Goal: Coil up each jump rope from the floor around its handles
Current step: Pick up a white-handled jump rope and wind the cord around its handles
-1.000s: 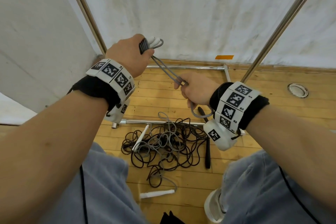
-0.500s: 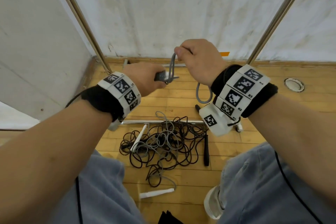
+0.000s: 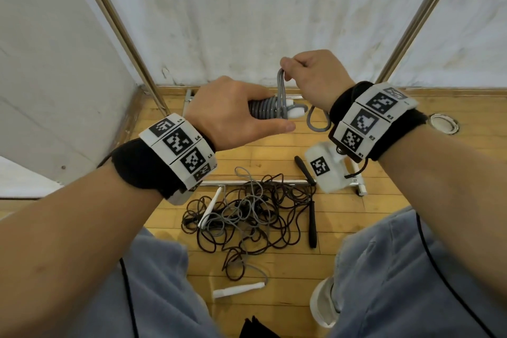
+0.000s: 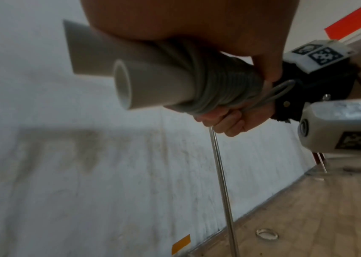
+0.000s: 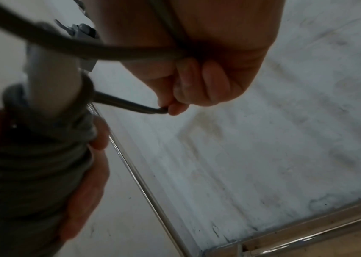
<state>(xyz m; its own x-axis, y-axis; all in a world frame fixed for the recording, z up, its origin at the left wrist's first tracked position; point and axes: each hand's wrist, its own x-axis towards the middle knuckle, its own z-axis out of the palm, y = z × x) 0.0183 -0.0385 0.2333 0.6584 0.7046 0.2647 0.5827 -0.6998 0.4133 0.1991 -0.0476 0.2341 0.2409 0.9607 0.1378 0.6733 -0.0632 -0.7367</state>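
Observation:
My left hand (image 3: 236, 112) grips two white handles (image 4: 131, 69) held side by side, with grey rope coiled tightly around them (image 3: 264, 111) (image 4: 219, 81). My right hand (image 3: 310, 77) pinches a doubled end of the grey rope (image 3: 280, 85) (image 5: 131, 104) just above the coil. A short loop of that rope (image 3: 318, 121) hangs below the right wrist. On the floor lies a tangle of black and grey ropes (image 3: 247, 214) with a white handle (image 3: 210, 210), two black handles (image 3: 312, 225) and another white handle (image 3: 238, 289).
A metal frame stands around the spot: slanted poles (image 3: 123, 35) (image 3: 419, 16) and a floor bar (image 3: 247, 182). White walls close the corner behind. My knees in grey trousers (image 3: 397, 269) and a white shoe (image 3: 323, 304) flank the rope pile on the wooden floor.
The left hand dropped from up high to mid-height and turned the handles level. The right hand rose from below the coil to above it, carrying the rope end around.

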